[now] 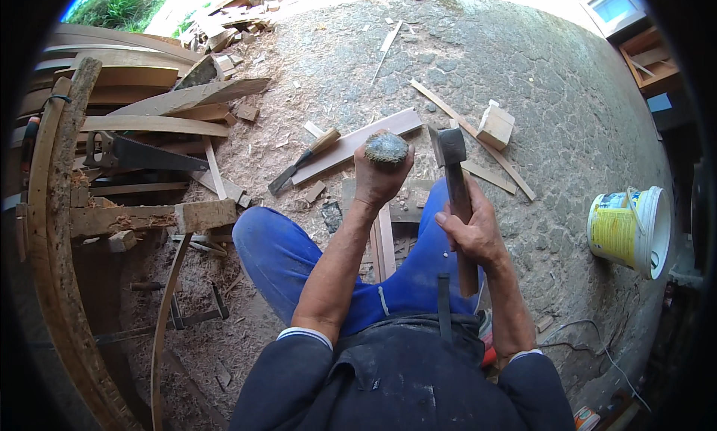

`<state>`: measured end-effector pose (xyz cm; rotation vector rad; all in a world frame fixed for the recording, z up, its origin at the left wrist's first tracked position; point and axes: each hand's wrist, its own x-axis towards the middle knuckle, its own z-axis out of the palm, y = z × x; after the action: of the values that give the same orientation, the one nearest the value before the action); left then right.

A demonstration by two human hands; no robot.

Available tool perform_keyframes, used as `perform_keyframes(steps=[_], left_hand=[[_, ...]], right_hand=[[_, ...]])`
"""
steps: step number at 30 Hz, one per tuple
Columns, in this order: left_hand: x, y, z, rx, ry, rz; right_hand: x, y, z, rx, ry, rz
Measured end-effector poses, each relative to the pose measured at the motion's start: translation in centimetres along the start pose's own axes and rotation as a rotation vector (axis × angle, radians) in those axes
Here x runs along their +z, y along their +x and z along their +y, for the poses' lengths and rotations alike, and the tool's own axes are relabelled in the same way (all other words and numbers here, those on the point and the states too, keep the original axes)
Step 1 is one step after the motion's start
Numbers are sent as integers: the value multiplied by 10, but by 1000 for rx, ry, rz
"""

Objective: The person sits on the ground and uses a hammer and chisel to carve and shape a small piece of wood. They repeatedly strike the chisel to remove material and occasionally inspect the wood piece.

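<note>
My left hand (375,184) is closed in a fist around an upright chisel (386,149). Only the frayed, round top of its wooden handle shows; the blade is hidden under the fist. My right hand (476,228) grips the wooden shaft of a hammer (449,146), thumb along it. The hammer's steel head is raised just right of the chisel top, apart from it. Below, between my knees, a pale wooden strip (384,244) lies over darker wood. Beyond my left fist, a second chisel (320,145) rests by a pinkish plank (345,154).
At left are stacked curved boards (134,125), a handsaw (149,153), a tall wooden frame (56,177) and a clamp (179,315). A pale wood block (496,125) and thin battens (478,140) lie ahead. A white-yellow bucket (624,231) lies tipped at right; chips litter the ground.
</note>
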<state>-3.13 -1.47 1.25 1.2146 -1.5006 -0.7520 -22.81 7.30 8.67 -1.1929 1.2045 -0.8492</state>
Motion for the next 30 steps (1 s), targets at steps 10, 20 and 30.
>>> perform_keyframes(steps=[10, 20, 30], left_hand=[[-1, -9, -20, 393, 299, 102], [-3, -43, -14, 84, 95, 46], [-10, -45, -20, 127, 71, 3]], right_hand=[[10, 14, -64, -255, -1151, -240], [5, -40, -151, -683, -543, 289], [34, -23, -56, -183, -988, -138]])
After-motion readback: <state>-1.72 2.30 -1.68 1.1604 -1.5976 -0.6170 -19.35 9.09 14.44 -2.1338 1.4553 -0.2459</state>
